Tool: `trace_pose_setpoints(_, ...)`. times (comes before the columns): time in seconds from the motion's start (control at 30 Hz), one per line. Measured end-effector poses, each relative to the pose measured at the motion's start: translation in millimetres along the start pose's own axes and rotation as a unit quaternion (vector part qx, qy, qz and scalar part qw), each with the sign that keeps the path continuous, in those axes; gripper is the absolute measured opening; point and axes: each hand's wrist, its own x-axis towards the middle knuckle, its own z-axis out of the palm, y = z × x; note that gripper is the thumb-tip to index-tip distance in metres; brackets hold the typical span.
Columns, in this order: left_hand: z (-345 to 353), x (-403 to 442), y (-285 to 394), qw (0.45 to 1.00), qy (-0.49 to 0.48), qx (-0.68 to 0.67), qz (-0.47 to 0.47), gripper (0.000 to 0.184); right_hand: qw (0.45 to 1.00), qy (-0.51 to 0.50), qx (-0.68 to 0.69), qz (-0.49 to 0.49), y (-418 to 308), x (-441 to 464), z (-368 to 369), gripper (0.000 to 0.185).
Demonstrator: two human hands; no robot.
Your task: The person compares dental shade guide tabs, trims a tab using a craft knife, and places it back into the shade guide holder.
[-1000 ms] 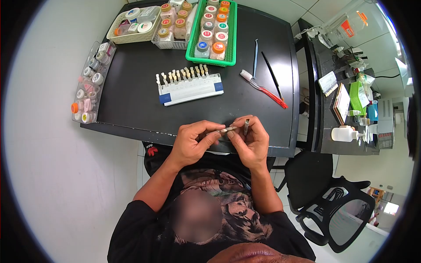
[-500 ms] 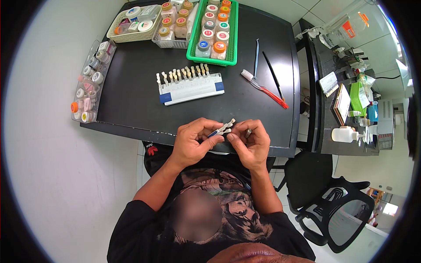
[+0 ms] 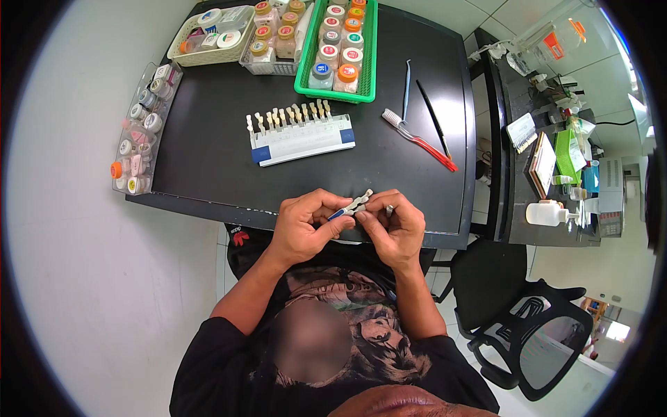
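Above the front edge of the table, my left hand (image 3: 302,224) is closed around a small dental shade guide piece (image 3: 338,212) with a blue end and a few pale tooth-shaped tabs. My right hand (image 3: 394,229) meets it from the other side. Its thumb and forefinger pinch one tooth-shaped shade tab (image 3: 360,207), partly hidden by the fingertips. Farther back on the table lies a long white shade guide holder (image 3: 306,142) with blue ends and several tooth-coloured tabs standing along its rear side.
A red toothbrush (image 3: 420,142), a blue instrument (image 3: 407,90) and a thin black brush (image 3: 433,115) lie at the right. A green basket (image 3: 301,87) of jars, a cream basket (image 3: 187,61) and a clear jar tray (image 3: 161,111) line the table's back and left. A black chair (image 3: 493,278) stands right.
My right hand has moved slightly left, its fingertips now closer in on the shade tab. The shade guide piece in my left hand has turned a little, showing more of its blue end.
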Motion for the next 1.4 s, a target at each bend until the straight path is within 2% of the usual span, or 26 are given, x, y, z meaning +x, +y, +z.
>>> trace_pose_setpoints(0.63, 0.2, 2.4, 6.3, 1.0, -0.014, -0.011, -0.021, 0.019, 0.999, 0.001, -0.032, -0.012, -0.7, -0.6, 1.3, 0.019)
trace_pose_setpoints(0.73, 0.9, 2.2, 7.1, 1.0, -0.011, -0.016, -0.024, 0.02, 0.999, 0.019, -0.016, -0.025, -0.9, 0.0, 4.2, 0.019)
trace_pose_setpoints(0.83, 0.6, 2.2, 6.1, 0.999, -0.009, -0.021, -0.024, 0.02, 0.999, 0.039, 0.019, 0.008, -3.3, 0.4, 6.3, 0.019)
trace_pose_setpoints(0.93, 0.2, 2.1, 6.2, 0.999, -0.01, -0.023, -0.021, 0.02, 0.999, 0.017, -0.027, -0.02, -4.4, 1.8, 4.1, 0.019)
trace_pose_setpoints(1.33, 1.1, 3.2, 6.4, 0.999, -0.014, -0.027, -0.028, 0.02, 0.997, 0.008, -0.053, -0.047, 1.7, 0.2, 2.9, 0.02)
trace_pose_setpoints(1.4, 1.3, 2.4, 6.2, 0.999, -0.013, -0.026, -0.029, 0.02, 0.999, 0.024, -0.033, -0.02, -2.1, -1.0, 4.7, 0.02)
